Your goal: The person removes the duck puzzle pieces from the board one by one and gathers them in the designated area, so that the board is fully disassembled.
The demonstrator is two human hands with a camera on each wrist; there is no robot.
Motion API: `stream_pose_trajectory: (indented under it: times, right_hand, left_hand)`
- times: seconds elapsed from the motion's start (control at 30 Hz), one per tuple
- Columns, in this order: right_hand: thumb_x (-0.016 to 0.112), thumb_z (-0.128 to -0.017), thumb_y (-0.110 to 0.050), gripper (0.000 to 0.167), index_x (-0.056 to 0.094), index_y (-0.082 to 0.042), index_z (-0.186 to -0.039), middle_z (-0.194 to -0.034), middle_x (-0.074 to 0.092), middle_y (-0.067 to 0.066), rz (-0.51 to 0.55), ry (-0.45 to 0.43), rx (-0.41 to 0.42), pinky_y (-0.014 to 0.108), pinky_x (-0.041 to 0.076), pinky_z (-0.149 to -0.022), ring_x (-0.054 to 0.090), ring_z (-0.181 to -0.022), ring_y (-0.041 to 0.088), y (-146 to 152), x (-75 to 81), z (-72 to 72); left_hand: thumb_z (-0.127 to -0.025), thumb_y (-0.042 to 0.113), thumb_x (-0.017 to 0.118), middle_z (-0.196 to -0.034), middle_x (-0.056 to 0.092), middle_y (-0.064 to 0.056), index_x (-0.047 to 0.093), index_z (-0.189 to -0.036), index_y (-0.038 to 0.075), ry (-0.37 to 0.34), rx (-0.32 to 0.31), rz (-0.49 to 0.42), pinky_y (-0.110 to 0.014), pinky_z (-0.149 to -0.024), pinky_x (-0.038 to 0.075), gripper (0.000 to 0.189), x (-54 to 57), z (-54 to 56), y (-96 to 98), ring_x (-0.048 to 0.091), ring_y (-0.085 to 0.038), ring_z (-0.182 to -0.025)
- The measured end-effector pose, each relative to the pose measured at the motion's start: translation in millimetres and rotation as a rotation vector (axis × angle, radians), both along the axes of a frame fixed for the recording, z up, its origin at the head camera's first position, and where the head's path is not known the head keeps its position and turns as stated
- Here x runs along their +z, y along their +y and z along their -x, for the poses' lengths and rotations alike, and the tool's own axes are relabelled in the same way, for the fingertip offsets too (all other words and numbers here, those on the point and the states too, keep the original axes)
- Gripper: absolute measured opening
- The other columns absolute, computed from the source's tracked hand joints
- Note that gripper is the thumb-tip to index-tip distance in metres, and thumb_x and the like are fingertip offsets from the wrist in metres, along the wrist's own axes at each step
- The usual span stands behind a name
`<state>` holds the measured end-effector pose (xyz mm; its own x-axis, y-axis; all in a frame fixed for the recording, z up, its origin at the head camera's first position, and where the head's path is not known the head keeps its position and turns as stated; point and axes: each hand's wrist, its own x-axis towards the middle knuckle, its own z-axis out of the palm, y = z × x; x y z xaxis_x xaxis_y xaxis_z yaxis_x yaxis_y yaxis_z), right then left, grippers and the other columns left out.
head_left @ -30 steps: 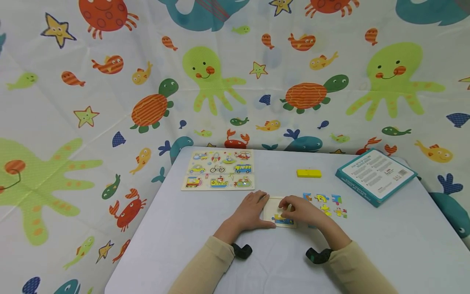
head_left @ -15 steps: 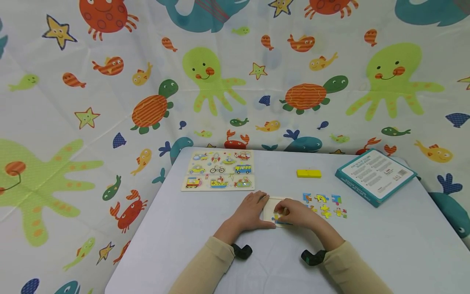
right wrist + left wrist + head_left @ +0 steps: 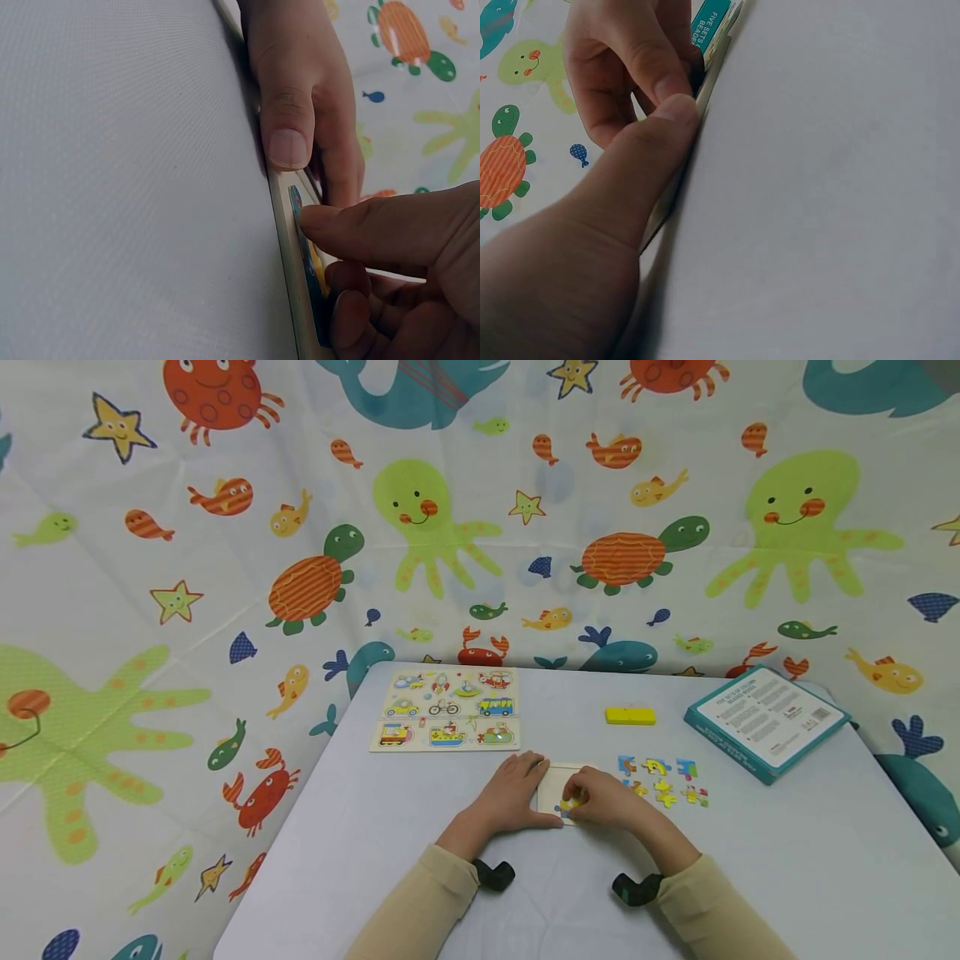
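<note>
A small pale puzzle tray lies on the table between both hands, in the head view. My left hand rests along its left side, fingers at the far corner and thumb at the near edge. Blue-and-yellow puzzle pieces lie along the tray's near side, seen edge-on in the right wrist view. My right hand has its thumb and curled fingers on these pieces and covers much of them. The left wrist view shows the left thumb stretched along the tray edge, with the right hand behind it.
Several loose puzzle pieces lie right of the tray, partly behind the right hand. A wooden board with vehicle pictures is at the back left. A yellow block and a teal-and-white box sit at the back right.
My right hand has moved left and slightly down onto the pieces at the tray's near side, uncovering more loose pieces at the right. The left hand has stayed in place.
</note>
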<state>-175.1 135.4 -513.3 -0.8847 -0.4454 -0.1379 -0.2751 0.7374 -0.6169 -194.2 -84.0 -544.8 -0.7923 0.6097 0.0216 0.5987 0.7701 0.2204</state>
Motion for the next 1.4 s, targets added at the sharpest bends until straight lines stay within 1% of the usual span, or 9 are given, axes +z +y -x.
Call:
stream_pose_trajectory:
  times: [0.23,0.4,0.5,0.67,0.77,1.0,1.13,1.23,1.4]
  right_hand:
    - [0.079,-0.079,-0.010,0.018,0.066,-0.014,-0.091,-0.093,0.055,0.000,0.005,0.007,-0.003,0.026,0.044,-0.068,0.050,-0.079,0.013,-2.0,2.2,-3.0]
    - [0.079,-0.079,-0.011,0.021,0.064,-0.015,-0.092,-0.092,0.054,-0.001,0.007,0.005,-0.007,0.024,0.042,-0.067,0.049,-0.078,0.012,-1.3,0.5,-3.9]
    - [0.079,-0.079,-0.010,0.023,0.061,-0.014,-0.093,-0.092,0.055,0.000,0.033,0.004,0.003,0.024,0.043,-0.067,0.049,-0.078,0.013,0.2,0.4,-3.7]
    - [0.076,-0.083,-0.008,0.021,0.058,-0.014,-0.094,-0.090,0.058,-0.002,0.072,-0.024,0.017,0.026,0.045,-0.068,0.051,-0.079,0.014,0.3,2.3,-2.5]
    - [0.073,-0.086,-0.008,0.019,0.058,-0.016,-0.094,-0.088,0.058,-0.004,0.063,-0.046,0.005,0.026,0.044,-0.070,0.051,-0.080,0.014,-0.8,2.9,-2.1]
    - [0.067,-0.091,-0.008,0.013,0.058,-0.017,-0.093,-0.083,0.056,-0.004,0.056,-0.043,-0.011,0.028,0.041,-0.069,0.050,-0.079,0.013,-0.1,2.8,-3.1]
    - [0.065,-0.093,-0.010,0.011,0.058,-0.018,-0.094,-0.084,0.056,-0.005,0.079,-0.060,0.004,0.028,0.041,-0.070,0.051,-0.080,0.014,2.9,2.7,-1.1]
    - [0.065,-0.093,-0.011,0.009,0.059,-0.018,-0.095,-0.085,0.058,-0.004,0.114,-0.091,0.005,0.028,0.042,-0.070,0.052,-0.082,0.015,5.7,3.0,0.8]
    - [0.066,-0.094,-0.015,0.008,0.059,-0.020,-0.096,-0.088,0.059,-0.003,0.149,-0.138,-0.033,0.028,0.045,-0.070,0.053,-0.083,0.016,10.7,4.6,2.4]
  left_hand:
    - [-0.076,0.084,0.054,-0.155,0.036,-0.001,0.033,-0.155,0.014,0.003,-0.002,-0.001,-0.042,-0.125,0.020,0.108,0.0,0.0,0.2,0.026,-0.020,-0.150]
    - [-0.076,0.084,0.054,-0.156,0.036,-0.001,0.033,-0.155,0.014,0.006,-0.003,-0.003,-0.042,-0.125,0.020,0.108,-0.8,0.0,0.1,0.026,-0.020,-0.150]
    - [-0.076,0.083,0.056,-0.155,0.036,-0.002,0.033,-0.155,0.014,0.006,-0.004,-0.008,-0.042,-0.125,0.020,0.107,-1.0,0.3,0.1,0.027,-0.020,-0.149]
    - [-0.076,0.082,0.057,-0.155,0.036,-0.001,0.034,-0.155,0.015,0.000,-0.002,-0.009,-0.042,-0.125,0.020,0.106,-0.9,0.9,0.4,0.027,-0.019,-0.149]
    - [-0.076,0.084,0.055,-0.156,0.036,-0.001,0.033,-0.155,0.015,-0.004,0.000,-0.001,-0.041,-0.126,0.019,0.107,-0.9,1.0,0.7,0.026,-0.019,-0.150]
    - [-0.075,0.086,0.053,-0.157,0.035,-0.001,0.032,-0.156,0.015,-0.008,0.003,0.006,-0.041,-0.126,0.018,0.109,-0.3,0.5,0.7,0.026,-0.020,-0.150]
    - [-0.075,0.086,0.051,-0.157,0.035,0.000,0.032,-0.156,0.016,-0.010,0.001,0.006,-0.041,-0.126,0.019,0.109,-1.1,1.1,0.6,0.026,-0.019,-0.150]
    - [-0.075,0.086,0.051,-0.157,0.035,0.000,0.031,-0.156,0.016,-0.012,-0.001,0.002,-0.042,-0.126,0.019,0.109,-1.4,1.4,0.2,0.025,-0.019,-0.150]
    - [-0.076,0.086,0.051,-0.156,0.035,-0.001,0.031,-0.156,0.015,-0.003,-0.006,0.005,-0.042,-0.125,0.020,0.109,-1.1,1.5,0.1,0.026,-0.019,-0.150]
